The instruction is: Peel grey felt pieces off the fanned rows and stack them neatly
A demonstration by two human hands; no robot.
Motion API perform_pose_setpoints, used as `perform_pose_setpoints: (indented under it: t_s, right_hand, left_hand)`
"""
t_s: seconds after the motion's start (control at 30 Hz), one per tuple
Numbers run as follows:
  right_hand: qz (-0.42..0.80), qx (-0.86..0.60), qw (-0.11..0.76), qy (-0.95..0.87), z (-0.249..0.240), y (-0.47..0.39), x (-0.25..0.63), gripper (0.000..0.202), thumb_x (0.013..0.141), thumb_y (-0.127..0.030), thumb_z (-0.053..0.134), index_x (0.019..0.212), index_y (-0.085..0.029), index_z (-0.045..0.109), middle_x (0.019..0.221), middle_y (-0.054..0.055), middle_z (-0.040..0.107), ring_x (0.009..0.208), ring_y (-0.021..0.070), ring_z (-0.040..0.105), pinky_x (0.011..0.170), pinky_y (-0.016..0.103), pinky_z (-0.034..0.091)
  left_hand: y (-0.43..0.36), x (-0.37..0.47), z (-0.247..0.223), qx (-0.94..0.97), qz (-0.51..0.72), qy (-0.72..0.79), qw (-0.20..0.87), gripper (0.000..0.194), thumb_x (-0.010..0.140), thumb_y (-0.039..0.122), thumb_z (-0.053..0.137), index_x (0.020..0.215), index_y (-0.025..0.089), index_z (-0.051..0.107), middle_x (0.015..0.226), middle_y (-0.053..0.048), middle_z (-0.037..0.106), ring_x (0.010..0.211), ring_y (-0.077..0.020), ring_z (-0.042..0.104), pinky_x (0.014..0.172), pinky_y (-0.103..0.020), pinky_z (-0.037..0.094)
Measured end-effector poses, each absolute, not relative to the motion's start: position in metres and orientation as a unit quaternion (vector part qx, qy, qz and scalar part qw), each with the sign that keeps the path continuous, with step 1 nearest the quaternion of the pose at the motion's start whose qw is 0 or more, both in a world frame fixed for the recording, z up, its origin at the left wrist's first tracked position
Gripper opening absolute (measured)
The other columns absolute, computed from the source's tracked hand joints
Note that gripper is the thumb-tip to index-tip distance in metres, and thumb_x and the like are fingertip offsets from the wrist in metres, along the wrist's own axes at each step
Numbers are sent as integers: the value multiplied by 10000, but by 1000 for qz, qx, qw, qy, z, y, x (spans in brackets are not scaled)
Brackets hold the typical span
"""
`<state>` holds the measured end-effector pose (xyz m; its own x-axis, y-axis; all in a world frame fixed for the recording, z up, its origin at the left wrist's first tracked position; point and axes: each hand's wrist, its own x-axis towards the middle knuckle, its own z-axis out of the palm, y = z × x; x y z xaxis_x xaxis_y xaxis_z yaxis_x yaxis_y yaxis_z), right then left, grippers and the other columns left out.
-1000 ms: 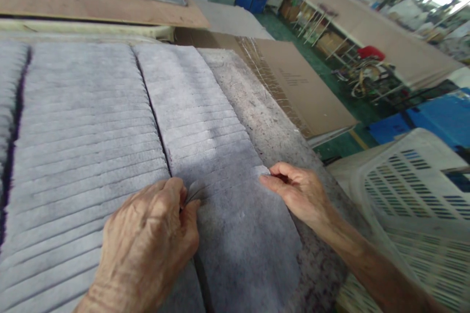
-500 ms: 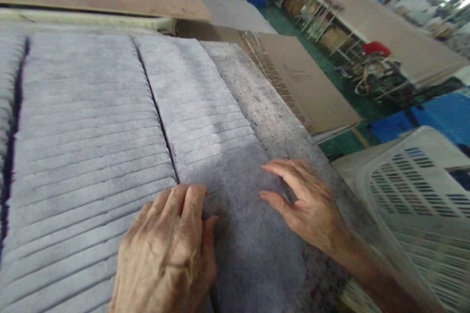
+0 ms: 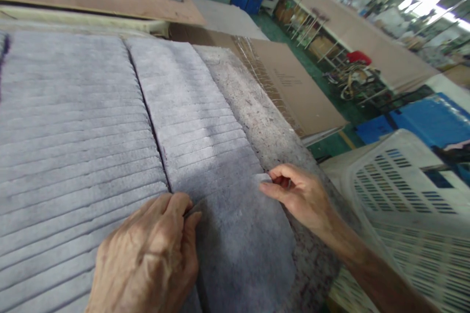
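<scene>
Overlapping grey fabric pieces lie in long rows before me. The right-hand row ends at the near side in a broad, rounded fabric piece [image 3: 242,239]. My right hand [image 3: 299,193] pinches that piece's right edge between thumb and fingers, lifting a small bit of it. At its left edge, my left hand [image 3: 150,249] is closed, thumb and forefinger gripping the fabric. Beneath the left palm runs the neighbouring row of grey fabric pieces [image 3: 84,156], and a dark narrow gap separates the two rows.
A speckled tabletop edge [image 3: 253,102] borders the row on the right. Beyond it lies a flat cardboard box [image 3: 293,83]. At right stands a white slotted plastic basket [image 3: 400,186], with a blue container [image 3: 426,117] behind. A brown board [image 3: 91,0] lies at the far left.
My right hand has closed from spread fingers into a pinch on the fabric's right edge. The left thumb and forefinger have drawn together on the left edge. The view has shifted slightly right.
</scene>
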<state>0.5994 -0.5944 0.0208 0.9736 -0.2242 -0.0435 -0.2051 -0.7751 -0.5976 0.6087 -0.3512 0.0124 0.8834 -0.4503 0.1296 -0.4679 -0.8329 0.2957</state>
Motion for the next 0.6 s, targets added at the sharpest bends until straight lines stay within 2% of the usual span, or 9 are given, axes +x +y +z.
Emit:
perform_pose_setpoints:
  t_s: [0.13, 0.3, 0.6]
  right_hand:
    - [-2, -930, 346, 123, 19, -596, 600, 173, 718, -336, 588, 605, -205, 591, 557, -36, 521, 529, 110, 471, 491, 239, 349]
    - [20, -920, 361, 148, 21, -594, 604, 190, 689, -334, 604, 560, -196, 580, 518, -46, 486, 494, 94, 422, 460, 231, 307]
    - [21, -937, 332, 108, 22, -595, 603, 212, 704, -331, 585, 545, -196, 547, 508, -42, 489, 471, 89, 410, 440, 227, 305]
  left_hand:
    - [-353, 608, 12, 964, 39, -217, 150, 164, 827, 240, 423, 666, 244, 447, 557, 49, 518, 464, -127, 530, 431, -256, 362]
    - [-355, 608, 13, 968, 37, -211, 134, 177, 819, 224, 416, 658, 251, 486, 548, 50, 533, 452, -136, 534, 423, -255, 346]
    - [-358, 609, 16, 973, 22, -205, 106, 201, 806, 204, 416, 613, 248, 456, 519, 44, 523, 435, -144, 511, 423, -254, 298]
